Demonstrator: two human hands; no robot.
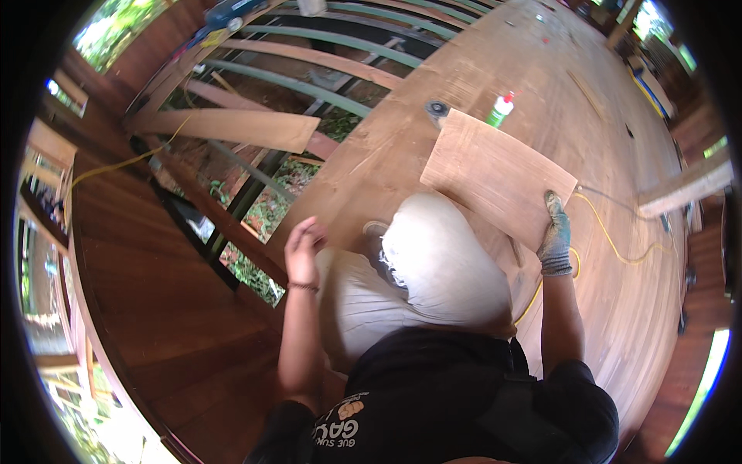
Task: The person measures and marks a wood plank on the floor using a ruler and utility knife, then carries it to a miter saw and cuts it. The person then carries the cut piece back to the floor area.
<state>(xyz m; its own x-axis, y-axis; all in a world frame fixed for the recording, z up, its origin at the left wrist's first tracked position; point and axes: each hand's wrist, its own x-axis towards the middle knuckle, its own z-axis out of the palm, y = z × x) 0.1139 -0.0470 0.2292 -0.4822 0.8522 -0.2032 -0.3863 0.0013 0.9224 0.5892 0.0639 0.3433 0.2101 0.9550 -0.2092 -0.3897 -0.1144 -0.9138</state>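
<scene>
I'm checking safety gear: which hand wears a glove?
The right hand, holding the rectangular wooden board; the left hand is bare, with a bracelet on its wrist.

The head-worn fisheye camera looks steeply down from nearby, above and behind the fingers (309, 227) of the left hand (302, 255) and right hand (555, 241).

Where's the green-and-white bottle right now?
Head view, upper part, right of centre: the bottle is on the wooden floor, just beyond the far edge of the board in the gloved right hand.
</scene>
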